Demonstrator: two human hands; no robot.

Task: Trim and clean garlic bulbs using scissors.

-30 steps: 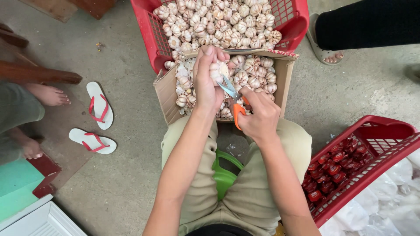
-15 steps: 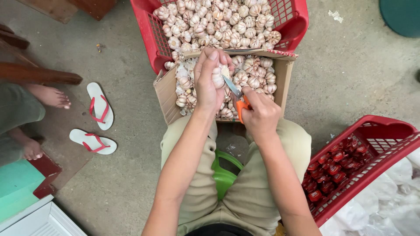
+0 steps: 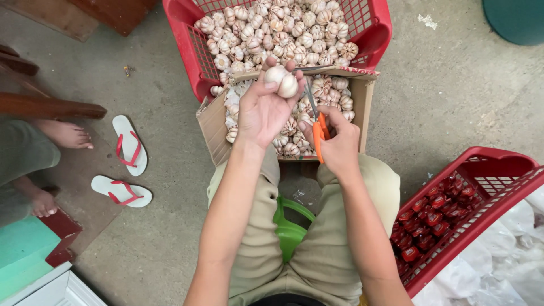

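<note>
A garlic bulb (image 3: 282, 81) is gripped in the left hand (image 3: 265, 110) fingertips, just beside the blades of orange-handled scissors (image 3: 315, 116) clasped by the right hand (image 3: 338, 141), while many bulbs are left heaped beyond the fingers in the red basket (image 3: 379, 34) and beneath them in the cardboard box (image 3: 362, 99).

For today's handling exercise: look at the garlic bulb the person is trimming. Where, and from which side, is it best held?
Grip the garlic bulb around its rounded body with the fingertips, coming from the left as the left hand does. Its bulging sides suit a wrapped grip, and that probably keeps the right side free for the orange-handled scissors in the right hand.
</note>
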